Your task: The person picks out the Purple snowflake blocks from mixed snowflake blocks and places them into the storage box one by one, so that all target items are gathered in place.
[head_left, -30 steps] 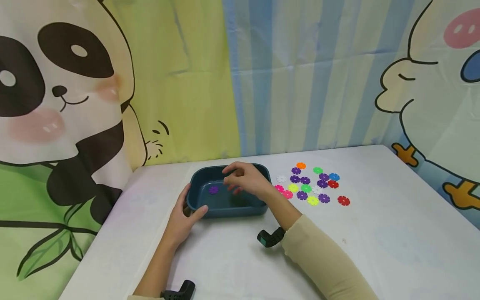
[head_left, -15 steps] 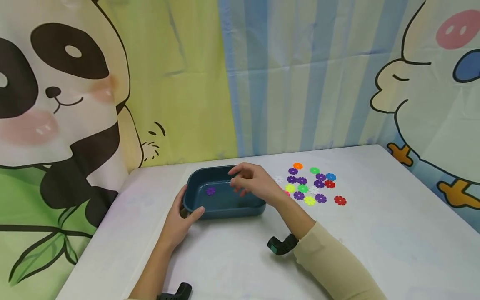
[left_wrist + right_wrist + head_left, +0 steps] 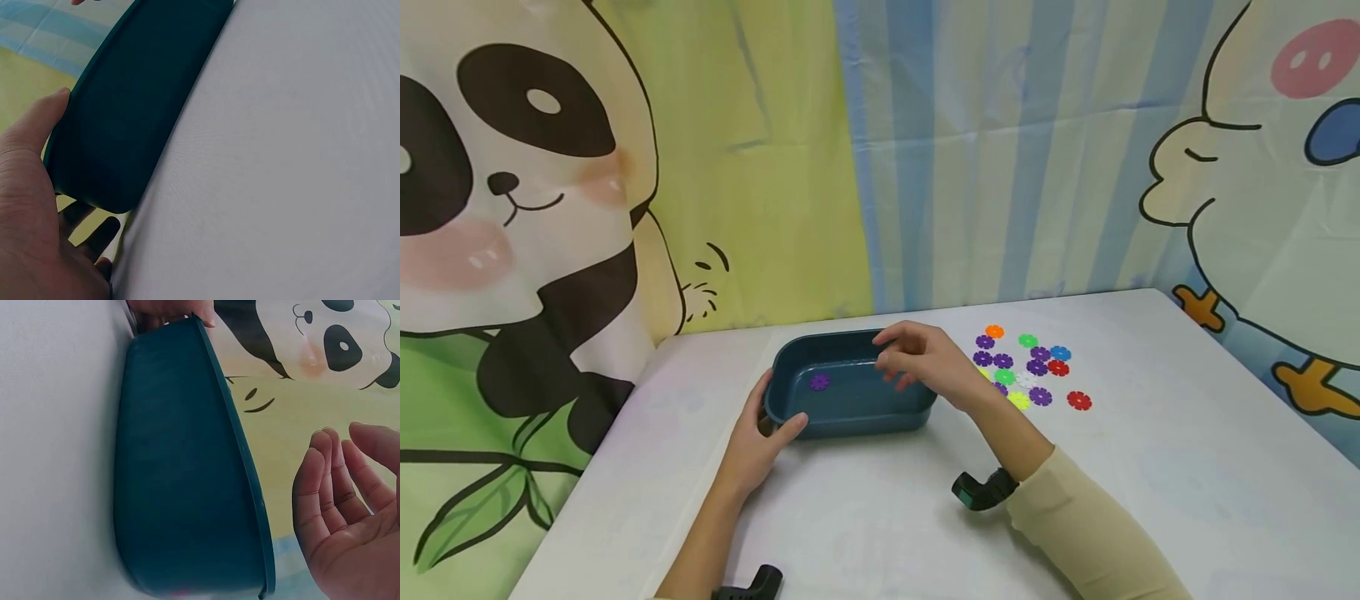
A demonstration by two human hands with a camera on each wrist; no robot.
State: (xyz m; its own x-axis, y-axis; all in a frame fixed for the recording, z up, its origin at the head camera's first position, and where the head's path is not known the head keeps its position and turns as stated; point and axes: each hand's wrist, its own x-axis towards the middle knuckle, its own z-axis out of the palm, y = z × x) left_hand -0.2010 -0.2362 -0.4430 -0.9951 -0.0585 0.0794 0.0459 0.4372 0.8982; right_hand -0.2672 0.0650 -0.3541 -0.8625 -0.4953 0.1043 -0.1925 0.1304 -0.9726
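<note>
Teal tray (image 3: 857,427), left hand (image 3: 758,442) gripping it, right hand (image 3: 932,360) above, fingers (image 3: 309,487) bent

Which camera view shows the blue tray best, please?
The head view: it shows the whole tray's shape, with its open inside and a purple flower piece in the tray. The left wrist view shows its outer wall, cut off at the top; the right wrist view, also outer walls, no inside.

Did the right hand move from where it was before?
Yes: the right hand moved to the right, farther from the panda picture.
</note>
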